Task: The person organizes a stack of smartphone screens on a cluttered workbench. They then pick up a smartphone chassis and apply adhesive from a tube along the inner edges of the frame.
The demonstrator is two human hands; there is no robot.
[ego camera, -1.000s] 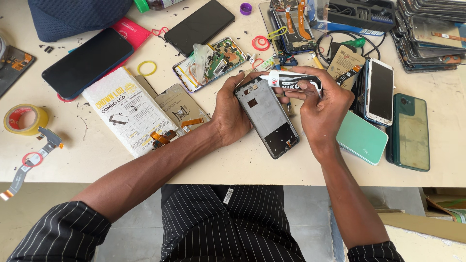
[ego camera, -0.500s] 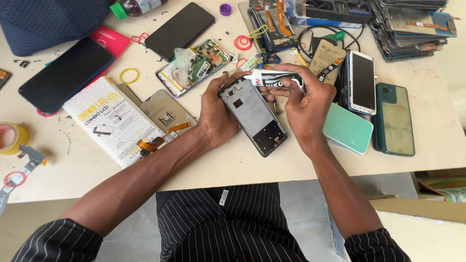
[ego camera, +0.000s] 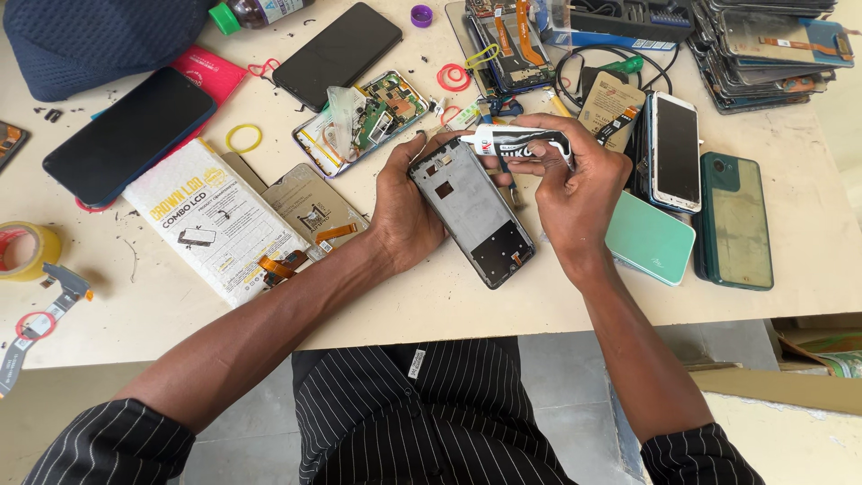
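The pale desk (ego camera: 503, 310) in front of me is crowded with phone parts, and I sit close against its near edge in my striped shirt. My left hand (ego camera: 406, 205) wraps around the left side of a bare phone frame (ego camera: 473, 209), thumb along its edge and fingers curled under it, holding it tilted just above the desk at the middle of the view. My right hand (ego camera: 575, 184) pinches a small white and black glue tube (ego camera: 516, 141) between thumb and fingers, the tube lying sideways with its nozzle at the frame's top corner.

Just right of my right hand lies a mint green phone back (ego camera: 648, 237), and beyond it a white phone (ego camera: 675, 150) and a dark green phone (ego camera: 736, 220) lie side by side. To the left of the frame, an opened phone (ego camera: 364, 119) shows its circuit board, with a yellow rubber band (ego camera: 243, 137) near it. A white printed package (ego camera: 211, 218) lies near my left forearm, and a large dark phone (ego camera: 128, 135) rests face up further left. A roll of yellow tape (ego camera: 27, 250) sits at the far left edge. A stack of screens (ego camera: 772, 40) fills the far right corner.
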